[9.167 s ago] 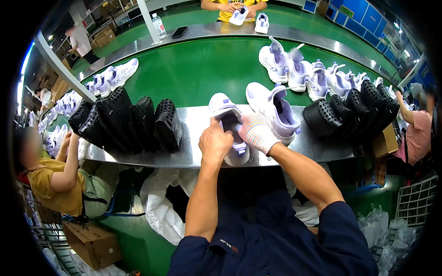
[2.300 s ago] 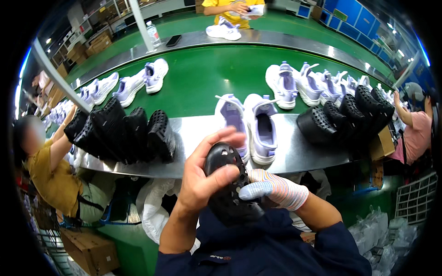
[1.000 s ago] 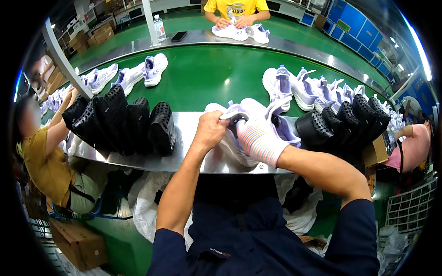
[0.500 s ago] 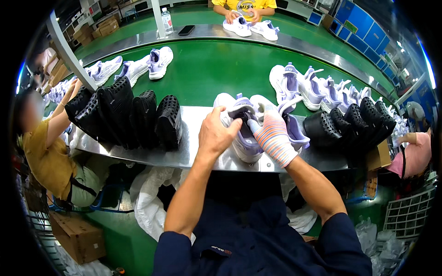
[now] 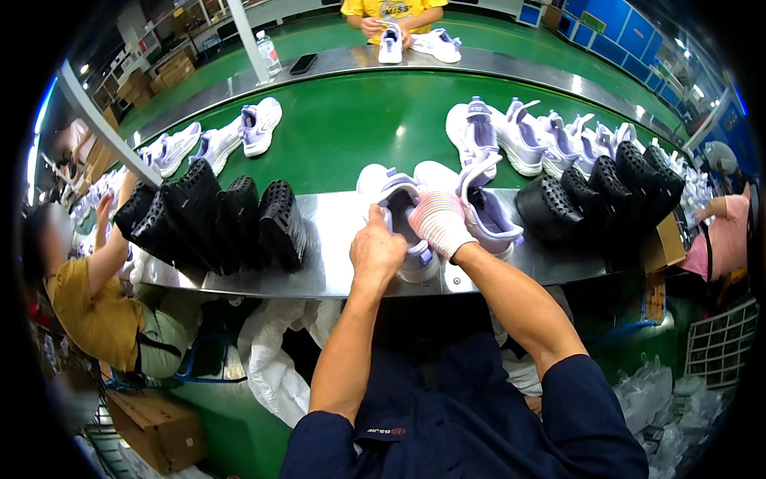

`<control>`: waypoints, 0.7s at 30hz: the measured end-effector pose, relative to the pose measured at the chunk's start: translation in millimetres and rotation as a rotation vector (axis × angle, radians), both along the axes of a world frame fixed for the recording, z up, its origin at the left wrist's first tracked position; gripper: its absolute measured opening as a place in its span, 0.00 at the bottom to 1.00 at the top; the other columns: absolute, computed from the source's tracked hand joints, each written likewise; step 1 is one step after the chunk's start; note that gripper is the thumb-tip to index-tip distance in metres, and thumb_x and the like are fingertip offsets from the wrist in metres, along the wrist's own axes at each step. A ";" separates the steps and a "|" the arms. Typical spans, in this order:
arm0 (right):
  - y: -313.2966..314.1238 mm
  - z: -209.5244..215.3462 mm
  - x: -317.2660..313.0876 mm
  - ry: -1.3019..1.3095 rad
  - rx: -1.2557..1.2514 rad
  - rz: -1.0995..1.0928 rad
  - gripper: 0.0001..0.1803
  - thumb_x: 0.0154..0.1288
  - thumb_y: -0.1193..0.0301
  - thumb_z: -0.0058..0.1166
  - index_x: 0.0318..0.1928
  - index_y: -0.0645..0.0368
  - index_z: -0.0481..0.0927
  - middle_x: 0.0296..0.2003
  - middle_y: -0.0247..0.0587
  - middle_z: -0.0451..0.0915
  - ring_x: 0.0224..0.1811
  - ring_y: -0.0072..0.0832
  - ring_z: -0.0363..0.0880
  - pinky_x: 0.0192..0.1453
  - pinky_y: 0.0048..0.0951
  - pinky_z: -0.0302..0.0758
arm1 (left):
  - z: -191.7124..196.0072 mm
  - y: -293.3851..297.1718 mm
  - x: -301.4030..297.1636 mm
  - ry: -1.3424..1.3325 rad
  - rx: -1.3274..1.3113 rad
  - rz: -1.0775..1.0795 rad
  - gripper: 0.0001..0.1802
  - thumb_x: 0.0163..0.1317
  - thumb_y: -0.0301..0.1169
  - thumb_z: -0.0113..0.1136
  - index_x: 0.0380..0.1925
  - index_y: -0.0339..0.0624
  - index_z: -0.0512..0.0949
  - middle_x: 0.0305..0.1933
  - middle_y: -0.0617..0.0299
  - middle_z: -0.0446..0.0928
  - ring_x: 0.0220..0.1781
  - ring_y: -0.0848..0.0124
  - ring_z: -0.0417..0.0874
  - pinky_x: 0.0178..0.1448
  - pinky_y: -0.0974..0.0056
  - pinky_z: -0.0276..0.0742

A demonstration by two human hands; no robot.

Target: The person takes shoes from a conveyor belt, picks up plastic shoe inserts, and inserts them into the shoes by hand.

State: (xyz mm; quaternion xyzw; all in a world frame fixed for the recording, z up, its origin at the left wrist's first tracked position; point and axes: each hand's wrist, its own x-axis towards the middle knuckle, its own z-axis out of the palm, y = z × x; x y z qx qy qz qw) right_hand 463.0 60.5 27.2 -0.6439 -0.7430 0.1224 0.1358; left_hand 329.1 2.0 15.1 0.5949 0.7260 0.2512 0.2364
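A white and lavender sneaker [image 5: 418, 265] stands on the metal ledge in front of me, heel toward me. My bare left hand [image 5: 377, 251] grips its left side, index finger stretched along the collar and the other fingers partly hidden. On the opposite side my right hand [image 5: 441, 223], in a striped knit glove, holds the collar near the tongue; its fingertips are partly hidden. Close by on the right stands a matching sneaker [image 5: 493, 217], its tongue raised.
Black perforated shoe-shaped blocks [image 5: 281, 223] stand left, more blocks [image 5: 550, 209] right. Sneakers line the green belt [image 5: 359, 120] on both sides. A person in yellow [image 5: 391, 11] handles sneakers opposite; others sit at either side. A bottle [image 5: 268, 54] and phone [image 5: 303, 64] lie beyond the belt.
My left thumb has come out of the shoe opening, and the index finger now stretches along its collar. The tongue no longer covers the opening. The person opposite has lifted and turned a sneaker.
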 end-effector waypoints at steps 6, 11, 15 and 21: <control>-72.0 64.0 67.7 0.498 0.200 0.116 0.23 0.68 0.60 0.63 0.52 0.67 0.84 0.47 0.62 0.85 0.50 0.54 0.85 0.58 0.45 0.80 | 14.0 -57.0 -1.3 0.027 0.344 0.008 0.36 0.61 0.35 0.68 0.68 0.33 0.69 0.45 0.38 0.83 0.49 0.39 0.84 0.58 0.44 0.78; -65.7 60.8 123.5 0.150 0.376 -0.187 0.23 0.69 0.57 0.61 0.55 0.61 0.84 0.48 0.58 0.86 0.52 0.54 0.84 0.59 0.48 0.79 | 38.5 -77.2 25.8 0.002 0.389 -0.541 0.36 0.59 0.25 0.69 0.69 0.40 0.70 0.51 0.37 0.82 0.55 0.39 0.83 0.55 0.43 0.79; -59.5 10.2 110.3 0.490 0.035 -0.053 0.22 0.73 0.57 0.54 0.56 0.61 0.84 0.52 0.58 0.84 0.57 0.56 0.81 0.65 0.50 0.75 | 53.1 -50.5 49.0 -0.016 0.040 -0.576 0.49 0.59 0.26 0.70 0.79 0.44 0.55 0.40 0.29 0.83 0.47 0.30 0.83 0.54 0.38 0.77; -67.6 0.0 113.3 0.894 0.019 -0.070 0.23 0.73 0.59 0.59 0.57 0.64 0.82 0.50 0.58 0.85 0.53 0.52 0.84 0.60 0.42 0.79 | 32.9 25.1 46.9 0.348 0.210 -0.469 0.14 0.57 0.33 0.66 0.42 0.39 0.83 0.32 0.45 0.86 0.38 0.44 0.88 0.46 0.42 0.83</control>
